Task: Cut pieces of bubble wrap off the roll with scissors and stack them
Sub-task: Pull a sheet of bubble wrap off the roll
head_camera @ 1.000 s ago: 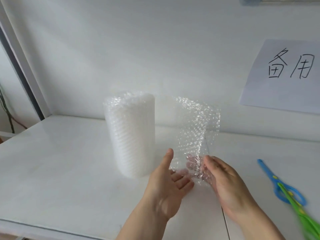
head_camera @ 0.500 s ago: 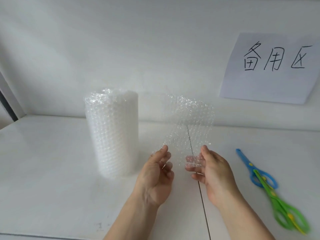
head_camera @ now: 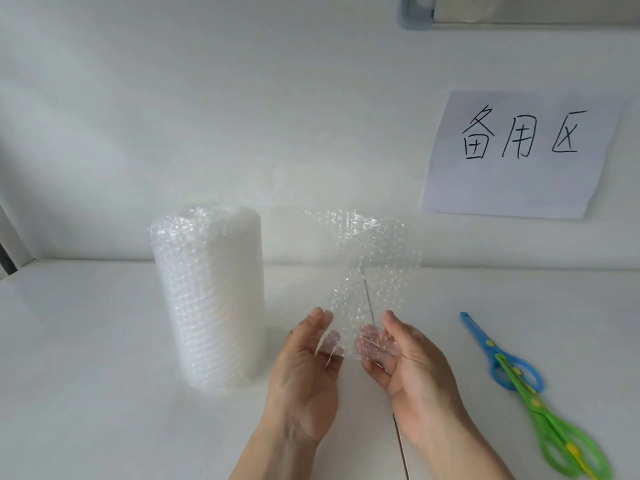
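A roll of bubble wrap (head_camera: 207, 296) stands upright on the white table (head_camera: 86, 358), left of centre. A loose sheet of bubble wrap (head_camera: 367, 265) stretches from the roll to the right and stands upright in front of me. My left hand (head_camera: 308, 372) pinches the sheet's lower left part between thumb and fingers. My right hand (head_camera: 405, 368) holds the lower right part, its fingers showing through the film. Two pairs of plastic scissors lie on the table to the right, a blue pair (head_camera: 498, 355) and a green pair (head_camera: 557, 431), neither touched by a hand.
A white paper sign (head_camera: 519, 154) with handwritten characters hangs on the wall at the right. A thin seam (head_camera: 401, 445) runs across the table between my forearms. The wall stands close behind the roll.
My left hand has closed its thumb and fingers onto the sheet's lower left edge, and both hands now hold the sheet spread wider. The view has shifted right, showing more of the sign and scissors.
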Action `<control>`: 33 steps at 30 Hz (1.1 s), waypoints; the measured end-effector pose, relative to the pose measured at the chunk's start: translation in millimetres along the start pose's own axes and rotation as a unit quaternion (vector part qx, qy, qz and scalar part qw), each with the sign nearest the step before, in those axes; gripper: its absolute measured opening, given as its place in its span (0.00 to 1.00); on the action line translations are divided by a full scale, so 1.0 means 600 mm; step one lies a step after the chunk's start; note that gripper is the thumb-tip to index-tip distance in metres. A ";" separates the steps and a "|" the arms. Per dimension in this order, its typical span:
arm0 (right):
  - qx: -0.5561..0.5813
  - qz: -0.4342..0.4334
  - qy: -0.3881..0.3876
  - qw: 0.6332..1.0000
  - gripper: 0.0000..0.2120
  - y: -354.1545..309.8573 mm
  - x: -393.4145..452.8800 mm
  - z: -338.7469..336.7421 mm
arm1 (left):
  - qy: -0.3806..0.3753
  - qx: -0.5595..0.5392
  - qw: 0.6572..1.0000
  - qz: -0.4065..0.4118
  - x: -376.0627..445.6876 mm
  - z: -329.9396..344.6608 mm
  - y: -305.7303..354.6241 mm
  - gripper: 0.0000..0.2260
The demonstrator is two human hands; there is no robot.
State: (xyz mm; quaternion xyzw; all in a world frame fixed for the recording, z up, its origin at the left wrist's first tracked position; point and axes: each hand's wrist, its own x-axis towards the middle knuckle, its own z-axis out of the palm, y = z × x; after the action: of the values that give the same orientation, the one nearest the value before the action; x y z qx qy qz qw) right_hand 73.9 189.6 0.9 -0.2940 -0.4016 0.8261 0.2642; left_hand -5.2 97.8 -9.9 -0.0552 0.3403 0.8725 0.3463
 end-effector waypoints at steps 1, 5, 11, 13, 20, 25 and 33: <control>0.002 0.002 0.001 1.000 0.07 -0.005 0.002 -0.002 | -0.006 -0.020 1.000 -0.012 0.001 0.000 0.005 0.07; 0.019 0.013 0.015 1.000 0.06 -0.006 0.004 -0.004 | -0.012 -0.060 0.997 -0.048 0.009 0.002 0.017 0.06; 0.194 0.000 0.009 0.981 0.29 0.028 -0.014 0.011 | 0.022 -0.053 0.998 -0.011 0.015 0.008 0.006 0.05; 0.143 -0.026 -0.017 0.989 0.44 0.047 -0.025 0.022 | 0.014 -0.057 0.998 -0.001 0.014 0.015 0.003 0.06; -0.094 -0.119 0.009 0.988 0.29 0.056 -0.034 0.027 | 0.002 -0.030 1.000 0.000 0.011 0.020 -0.012 0.10; -0.040 -0.103 0.069 0.991 0.19 0.029 -0.005 0.010 | 0.005 -0.045 0.998 -0.038 0.019 0.018 -0.001 0.06; -0.059 -0.081 0.093 0.991 0.16 0.007 0.010 0.001 | 0.097 -0.045 0.988 0.113 0.022 0.018 -0.005 0.04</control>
State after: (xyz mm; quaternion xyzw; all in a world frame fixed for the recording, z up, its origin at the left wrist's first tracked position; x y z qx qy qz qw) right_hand 68.7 190.8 -4.1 -0.3509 -0.4456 0.7463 0.3483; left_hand -11.8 113.8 -7.4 -0.1159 0.3370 0.9109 0.2078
